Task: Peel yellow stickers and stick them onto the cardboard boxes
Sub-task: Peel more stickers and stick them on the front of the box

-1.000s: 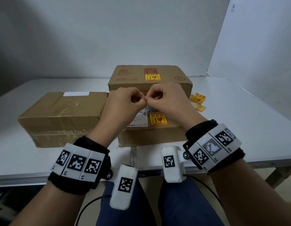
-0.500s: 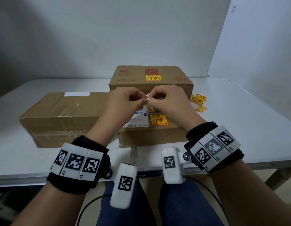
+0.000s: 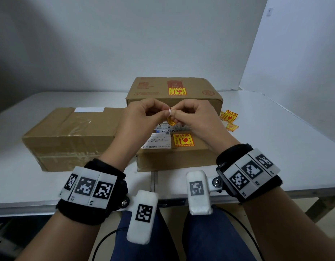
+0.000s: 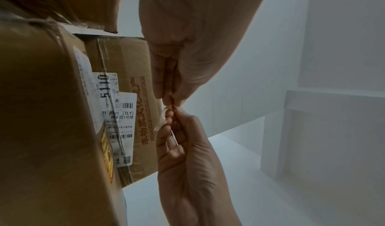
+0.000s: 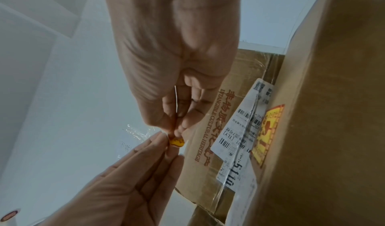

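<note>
Both hands meet above the near cardboard box [image 3: 178, 159] and pinch one small yellow sticker [image 3: 171, 121] on its white backing [image 3: 169, 111]. My left hand [image 3: 163, 114] pinches the sticker's curled corner [image 5: 177, 142]. My right hand [image 3: 175, 116] grips the backing sheet [image 5: 176, 98], which shows edge-on in the right wrist view. The near box carries a yellow sticker [image 3: 183, 140] beside a white shipping label [image 3: 159, 141]. The far box [image 3: 174, 89] also has one [image 3: 177, 91]. The left box [image 3: 68, 132] shows none.
Loose yellow stickers [image 3: 229, 116] lie on the white table [image 3: 275, 138] to the right of the boxes. A wall stands close behind the table. The table's front edge runs just behind my wrists, above my knees.
The hands have stayed together over the near box. A white backing corner and a curled yellow edge now show between the fingertips, where a second ago they were hidden.
</note>
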A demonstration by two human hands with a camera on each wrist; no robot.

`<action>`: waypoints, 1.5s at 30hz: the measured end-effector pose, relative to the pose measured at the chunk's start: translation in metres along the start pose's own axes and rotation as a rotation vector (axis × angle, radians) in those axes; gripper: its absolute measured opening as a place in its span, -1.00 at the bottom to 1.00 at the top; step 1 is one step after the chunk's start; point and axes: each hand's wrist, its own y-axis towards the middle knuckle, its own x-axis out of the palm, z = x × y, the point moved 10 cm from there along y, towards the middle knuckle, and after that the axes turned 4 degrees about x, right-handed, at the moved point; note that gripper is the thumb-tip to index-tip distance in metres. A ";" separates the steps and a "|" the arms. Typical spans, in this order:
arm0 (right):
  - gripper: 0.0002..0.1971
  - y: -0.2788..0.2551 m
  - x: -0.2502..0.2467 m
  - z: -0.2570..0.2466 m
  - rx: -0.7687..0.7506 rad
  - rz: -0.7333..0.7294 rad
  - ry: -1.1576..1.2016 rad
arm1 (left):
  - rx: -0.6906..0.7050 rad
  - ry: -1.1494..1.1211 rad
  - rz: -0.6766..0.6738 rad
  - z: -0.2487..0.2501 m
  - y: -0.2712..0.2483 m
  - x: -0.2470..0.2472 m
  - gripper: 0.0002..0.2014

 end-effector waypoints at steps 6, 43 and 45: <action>-0.91 -0.001 0.001 -0.001 -0.010 0.000 -0.034 | -0.052 -0.054 0.005 -0.005 0.000 0.000 -0.91; -0.74 0.003 -0.008 0.009 0.137 -0.018 -0.007 | -0.210 -0.260 -0.028 -0.023 -0.004 -0.002 -0.88; -0.86 0.001 -0.007 0.015 0.184 -0.031 0.042 | -0.210 -0.256 -0.015 -0.024 -0.004 -0.003 -0.90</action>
